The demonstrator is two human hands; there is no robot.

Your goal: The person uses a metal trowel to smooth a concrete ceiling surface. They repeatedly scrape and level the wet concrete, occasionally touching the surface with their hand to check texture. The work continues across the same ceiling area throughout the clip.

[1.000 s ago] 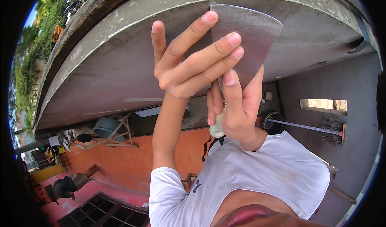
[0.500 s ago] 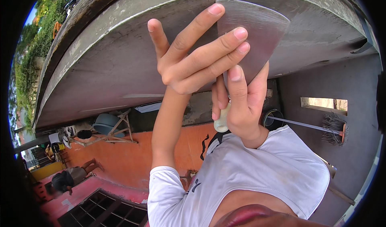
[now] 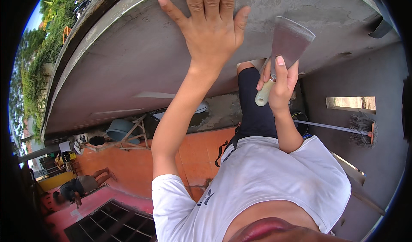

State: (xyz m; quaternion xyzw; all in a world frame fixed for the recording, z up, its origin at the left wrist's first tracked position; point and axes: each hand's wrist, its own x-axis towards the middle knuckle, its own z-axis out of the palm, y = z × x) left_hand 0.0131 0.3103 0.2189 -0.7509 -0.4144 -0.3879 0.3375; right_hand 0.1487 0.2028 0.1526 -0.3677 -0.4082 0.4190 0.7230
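While the broad grey plastered wall (image 3: 128, 72) spans the upper frame, a round blue-grey plastic tub (image 3: 117, 131) sits at left; contents not visible. Right of centre, a round black bucket (image 3: 303, 116): contents too dark to tell. Left hand (image 3: 211, 36), upper centre: fingers spread wide, now off the blade; wall contact cannot be told. Right hand (image 3: 281, 84), right of centre, grips a flared metal scraper with pale handle (image 3: 291, 42), now lower and further right than earlier.

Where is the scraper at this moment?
In the head view, the scraper is right of upper centre, held in the right hand, to the right of the spread left hand.
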